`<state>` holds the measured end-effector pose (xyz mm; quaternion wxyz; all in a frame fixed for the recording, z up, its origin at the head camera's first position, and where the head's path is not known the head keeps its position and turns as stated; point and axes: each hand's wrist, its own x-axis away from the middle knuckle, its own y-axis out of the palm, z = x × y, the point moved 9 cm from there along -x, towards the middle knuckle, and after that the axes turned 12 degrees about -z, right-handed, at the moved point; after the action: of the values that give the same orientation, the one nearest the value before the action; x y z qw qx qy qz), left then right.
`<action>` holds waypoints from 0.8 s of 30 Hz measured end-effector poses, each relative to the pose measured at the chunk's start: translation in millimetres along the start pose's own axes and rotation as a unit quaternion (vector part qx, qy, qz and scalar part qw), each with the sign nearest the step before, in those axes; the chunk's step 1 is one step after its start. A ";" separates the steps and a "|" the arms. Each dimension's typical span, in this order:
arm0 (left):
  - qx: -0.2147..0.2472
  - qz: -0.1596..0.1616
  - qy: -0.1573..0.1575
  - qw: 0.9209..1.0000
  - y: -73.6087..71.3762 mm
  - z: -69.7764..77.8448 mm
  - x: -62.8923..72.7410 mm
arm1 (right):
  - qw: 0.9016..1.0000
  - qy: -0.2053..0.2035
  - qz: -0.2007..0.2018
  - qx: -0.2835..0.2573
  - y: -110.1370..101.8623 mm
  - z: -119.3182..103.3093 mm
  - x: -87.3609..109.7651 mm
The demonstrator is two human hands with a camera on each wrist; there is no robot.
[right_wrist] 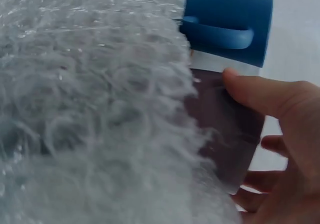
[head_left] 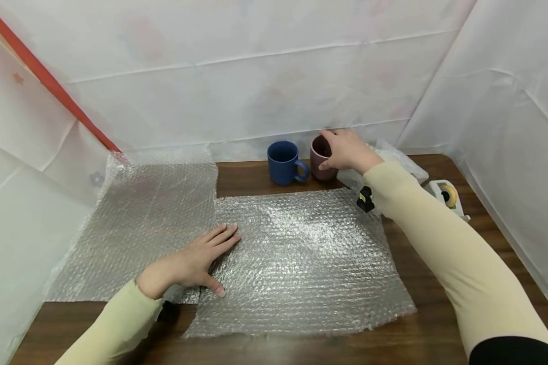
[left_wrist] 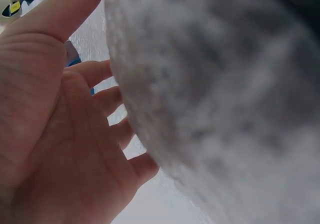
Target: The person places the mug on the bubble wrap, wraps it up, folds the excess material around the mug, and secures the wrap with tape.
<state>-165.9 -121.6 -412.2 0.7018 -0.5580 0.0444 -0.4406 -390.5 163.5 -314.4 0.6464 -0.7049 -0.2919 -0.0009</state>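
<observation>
Bubble wrap (head_left: 297,263) underlies the left hand (head_left: 197,261); right hand (head_left: 346,151) grips plain maroon cup (head_left: 317,165).

Both arms (head_left: 443,243) stretched out
Left hand (head_left: 196,261) spread, front-left of the blue mug (head_left: 281,166); right hand (head_left: 348,150) curled just right of it.

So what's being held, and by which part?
The right hand holds the maroon mug by its side wall, thumb in front, fingers behind. The left hand holds nothing, spread over the bubble wrap.
</observation>
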 end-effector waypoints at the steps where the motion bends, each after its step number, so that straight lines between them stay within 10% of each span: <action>1: 0.000 -0.001 -0.001 1.000 -0.4 0.1 -0.2 | 1.000 0.001 0.006 -0.009 -0.2 0.7 0.0; 14: 0.000 -0.008 -0.005 1.000 -2.1 2.3 -2.9 | 0.985 0.011 0.126 -0.119 -34.1 -9.8 13.6; 24: 0.001 -0.018 -0.013 1.000 -0.7 3.2 -1.9 | 0.962 -0.029 0.250 -0.108 -79.6 -52.7 75.6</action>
<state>-165.6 -117.9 -411.2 0.6945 -0.5640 0.0249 -0.4460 -340.9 145.9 -204.6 0.5376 -0.8206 -0.1236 0.1496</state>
